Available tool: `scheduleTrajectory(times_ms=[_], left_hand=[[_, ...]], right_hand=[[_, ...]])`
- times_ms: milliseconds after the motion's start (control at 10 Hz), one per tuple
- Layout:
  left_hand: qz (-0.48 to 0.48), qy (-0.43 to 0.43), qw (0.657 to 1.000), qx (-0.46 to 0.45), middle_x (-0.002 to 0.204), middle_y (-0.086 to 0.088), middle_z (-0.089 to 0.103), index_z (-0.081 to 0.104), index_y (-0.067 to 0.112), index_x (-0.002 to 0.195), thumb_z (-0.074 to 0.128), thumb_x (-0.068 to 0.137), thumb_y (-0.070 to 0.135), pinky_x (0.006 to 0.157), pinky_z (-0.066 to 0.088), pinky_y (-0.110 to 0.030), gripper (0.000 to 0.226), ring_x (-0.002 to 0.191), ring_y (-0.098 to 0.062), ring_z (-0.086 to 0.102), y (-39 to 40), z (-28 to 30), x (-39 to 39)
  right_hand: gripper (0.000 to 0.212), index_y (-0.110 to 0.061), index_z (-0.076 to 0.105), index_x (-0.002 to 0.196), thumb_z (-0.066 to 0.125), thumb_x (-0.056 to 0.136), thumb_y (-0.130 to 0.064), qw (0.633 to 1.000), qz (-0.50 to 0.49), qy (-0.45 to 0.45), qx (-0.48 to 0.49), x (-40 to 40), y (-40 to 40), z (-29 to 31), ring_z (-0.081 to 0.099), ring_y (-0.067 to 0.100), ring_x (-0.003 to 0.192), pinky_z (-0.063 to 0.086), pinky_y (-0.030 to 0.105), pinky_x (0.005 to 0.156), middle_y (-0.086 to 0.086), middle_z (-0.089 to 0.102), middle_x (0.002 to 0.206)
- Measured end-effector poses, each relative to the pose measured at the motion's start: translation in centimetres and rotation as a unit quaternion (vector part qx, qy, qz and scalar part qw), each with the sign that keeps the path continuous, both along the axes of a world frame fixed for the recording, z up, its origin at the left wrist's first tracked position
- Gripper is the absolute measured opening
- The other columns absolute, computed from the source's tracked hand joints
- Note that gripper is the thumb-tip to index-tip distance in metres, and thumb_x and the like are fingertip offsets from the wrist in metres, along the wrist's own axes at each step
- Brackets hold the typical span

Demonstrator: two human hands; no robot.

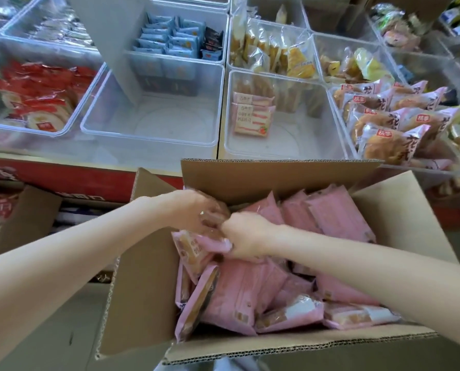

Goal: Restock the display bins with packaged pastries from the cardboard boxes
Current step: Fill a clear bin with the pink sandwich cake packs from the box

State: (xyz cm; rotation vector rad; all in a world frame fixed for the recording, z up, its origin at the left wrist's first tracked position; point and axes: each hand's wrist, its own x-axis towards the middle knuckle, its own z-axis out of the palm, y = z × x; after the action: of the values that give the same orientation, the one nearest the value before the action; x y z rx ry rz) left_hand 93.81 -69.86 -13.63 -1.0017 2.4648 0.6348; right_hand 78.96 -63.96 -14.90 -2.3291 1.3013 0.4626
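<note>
Both hands meet inside the near box (143, 303). Left hand (196, 210) and right hand (246, 235) each grip pink packets (250, 293).

Open cardboard box (143, 303), flaps folded outward, standing just below the row of display bins. Inside, many pink packaged pastries (253, 293), lying loose and tilted in several directions, some with clear windows showing brown cake. Above, clear plastic display bin (230, 108) nearly empty, holding a few of the same pink packs (253, 117) upright against its left wall. Neighbouring clear bin (111, 103) without goods.
</note>
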Motion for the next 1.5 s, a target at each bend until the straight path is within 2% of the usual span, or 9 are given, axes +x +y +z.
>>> scheduleTrajectory(times_ms=[100, 200, 300, 400, 500, 600, 900, 1100, 1500], left_hand=[[0.188, 0.023, 0.962, 0.196, 0.091, -0.003, 0.071, 0.065, 0.013, 0.106, 0.046, 0.09, 0.054, 0.074, 0.053, -0.029, 0.049, 0.077, -0.018, 0.065, -1.0, 3.4, 0.2], [0.272, 0.08, 0.848, 0.449, 0.083, -0.014, 0.073, 0.071, 0.01, 0.091, 0.032, 0.088, 0.064, 0.06, 0.058, -0.025, 0.067, 0.07, -0.021, 0.07, -3.3, 7.0, 0.1], [0.312, 0.252, 0.769, 0.497, 0.065, -0.011, 0.071, 0.076, 0.008, 0.063, 0.086, 0.043, 0.054, 0.043, 0.052, -0.02, 0.052, 0.054, -0.016, 0.068, -5.8, 9.5, -0.9], [0.282, 0.387, 0.764, 0.432, 0.082, -0.008, 0.073, 0.072, 0.007, 0.088, 0.091, 0.003, 0.045, 0.063, 0.057, -0.026, 0.095, 0.074, -0.016, 0.071, -10.3, 8.4, -2.6], [0.296, 0.36, 0.81, 0.356, 0.12, -0.015, 0.062, 0.065, 0.017, 0.11, 0.092, 0.034, 0.045, 0.096, 0.047, -0.049, 0.086, 0.108, -0.029, 0.062, -12.7, 8.6, -3.2], [0.25, 0.321, 0.871, 0.276, 0.126, -0.006, 0.06, 0.061, 0.032, 0.115, 0.084, 0.055, 0.053, 0.102, 0.039, -0.056, 0.068, 0.119, -0.029, 0.055, -17.2, 6.9, -3.8], [0.387, 0.456, 0.743, 0.3, 0.109, -0.015, 0.061, 0.052, -0.001, 0.123, 0.055, 0.087, -0.002, 0.074, 0.057, -0.026, 0.037, 0.089, -0.02, 0.064, -15.1, 9.4, -6.5], [0.459, 0.399, 0.786, 0.108, 0.109, -0.005, 0.061, 0.058, 0.013, 0.111, 0.048, 0.09, 0.002, 0.072, 0.042, -0.02, 0.026, 0.096, -0.014, 0.053, -15.9, 6.2, -5.8], [0.432, 0.341, 0.831, 0.084, 0.091, 0.006, 0.064, 0.061, 0.016, 0.099, 0.041, 0.09, -0.001, 0.072, 0.044, -0.016, 0.028, 0.085, -0.007, 0.056, -14.8, 3.3, -4.4]], right_hand=[[0.015, -0.009, 0.059, 0.073, 0.063, 0.08, -0.021, 0.987, -0.059, -0.072, 0.132, -1.6, -3.2, 5.1, 0.053, 0.016, 0.065, 0.042, 0.028, 0.054, -0.002, 0.055, 0.064], [0.019, 0.003, 0.064, 0.089, 0.063, 0.08, -0.013, 0.969, -0.12, -0.178, 0.124, -3.8, -6.0, 11.6, 0.052, 0.009, 0.069, 0.042, 0.028, 0.061, -0.001, 0.056, 0.075], [0.02, 0.004, 0.062, 0.089, 0.067, 0.083, -0.014, 0.952, -0.174, -0.249, 0.038, -5.2, -7.6, 16.7, 0.044, 0.001, 0.056, 0.035, 0.018, 0.056, -0.008, 0.049, 0.063], [0.043, 0.001, 0.064, 0.104, 0.066, 0.081, -0.036, 0.92, -0.208, -0.328, 0.058, -6.3, -8.5, 19.0, 0.055, 0.009, 0.069, 0.042, 0.016, 0.058, -0.001, 0.061, 0.08], [0.039, -0.007, 0.061, 0.114, 0.057, 0.088, -0.036, 0.87, -0.288, -0.39, 0.091, -8.2, -9.7, 18.7, 0.059, 0.016, 0.068, 0.047, 0.016, 0.052, 0.004, 0.063, 0.103], [0.031, -0.017, 0.057, 0.12, 0.044, 0.098, -0.035, 0.902, -0.308, -0.301, 0.014, -10.5, -11.5, 16.9, 0.051, 0.01, 0.056, 0.038, 0.013, 0.042, 0.001, 0.06, 0.112], [0.014, -0.012, 0.062, 0.103, 0.062, 0.088, -0.011, 0.934, -0.26, -0.235, 0.068, -12.2, -18.1, 11.9, 0.044, 0.01, 0.054, 0.034, 0.017, 0.042, 0.003, 0.064, 0.085], [0.023, -0.015, 0.059, 0.113, 0.054, 0.09, -0.018, 0.944, -0.246, 0.085, -0.203, -13.3, -25.0, 4.7, 0.058, 0.032, 0.108, 0.047, 0.036, 0.084, 0.013, 0.061, 0.118], [0.041, -0.007, 0.042, 0.131, 0.046, 0.089, -0.006, 0.941, -0.321, -0.021, -0.106, -10.9, -27.5, -3.3, 0.039, 0.042, 0.126, 0.036, 0.045, 0.104, 0.018, 0.034, 0.139]])
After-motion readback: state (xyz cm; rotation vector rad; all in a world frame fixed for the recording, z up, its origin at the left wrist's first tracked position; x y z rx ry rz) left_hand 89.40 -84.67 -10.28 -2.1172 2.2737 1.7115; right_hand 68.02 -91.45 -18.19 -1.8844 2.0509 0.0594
